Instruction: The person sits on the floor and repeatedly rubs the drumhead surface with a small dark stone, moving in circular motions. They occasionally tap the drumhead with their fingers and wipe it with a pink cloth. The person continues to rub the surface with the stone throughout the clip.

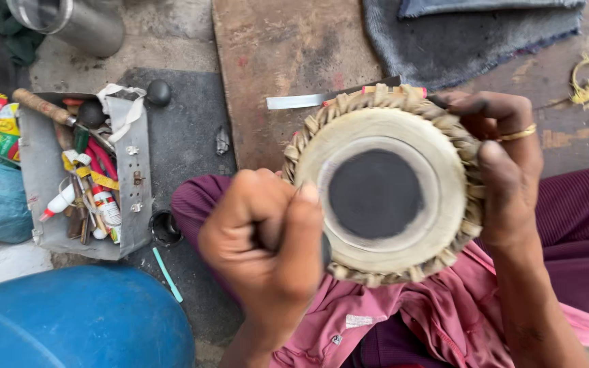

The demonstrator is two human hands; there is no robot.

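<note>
While right hand (506,146) grips drum (383,184), left hand (264,235) fisted on dark tool, toolbox (46,197) nearby

Both forearms are bare, with no sleeves showing down to the wrists, and neither wrist carries a watch or band. The right hand (506,146) wears a thin gold ring (518,133) on one finger, while the left hand (264,235) has no ring in sight. The legs are clothed in deep maroon trousers (581,218), and over the lap lies a crumpled pink cloth (403,317) with a small white label sewn on.
</note>
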